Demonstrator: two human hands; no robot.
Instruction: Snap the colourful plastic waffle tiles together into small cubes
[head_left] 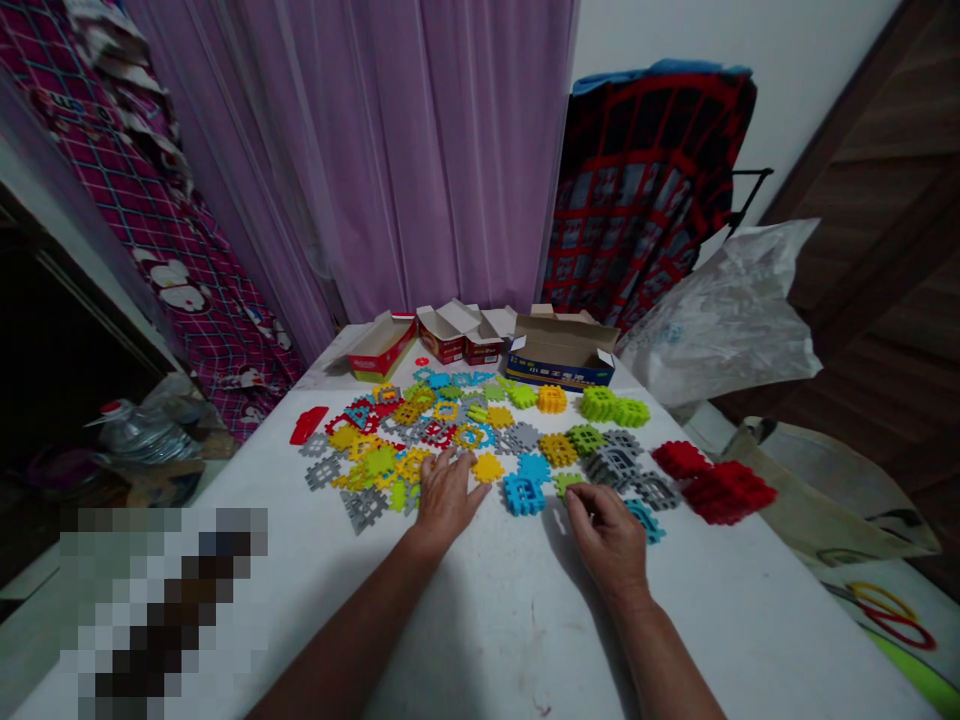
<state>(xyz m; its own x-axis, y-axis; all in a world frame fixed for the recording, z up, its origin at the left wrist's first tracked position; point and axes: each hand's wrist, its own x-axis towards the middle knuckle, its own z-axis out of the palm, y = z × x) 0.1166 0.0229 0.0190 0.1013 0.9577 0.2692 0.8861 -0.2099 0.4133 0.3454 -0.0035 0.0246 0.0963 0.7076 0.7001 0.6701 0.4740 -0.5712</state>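
Note:
My left hand (446, 497) is open, its fingers spread over the near edge of a mixed heap of plastic interlocking building pieces (409, 410). A yellow gear-edged piece (488, 467) lies beside its thumb and index finger. My right hand (611, 530) is closed, with curled fingers. At its thumb and index fingertips is a lime-green interlocking piece (568, 484), which they seem to pinch. Just left of that hand stands a blue stack (523, 494) of window-shaped pieces, with a flat blue piece (534, 467) behind it. Another blue stack (646, 520) is partly hidden behind the right hand.
Sorted stacks of red (729, 490), grey (611, 465), yellow (552, 399) and green (600, 403) pieces stand on the white table (510, 630). Open cardboard boxes, including a blue one (559, 365), line the back. A plastic bag (727, 310) hangs at the right. Scissors (892, 615) lie lower right.

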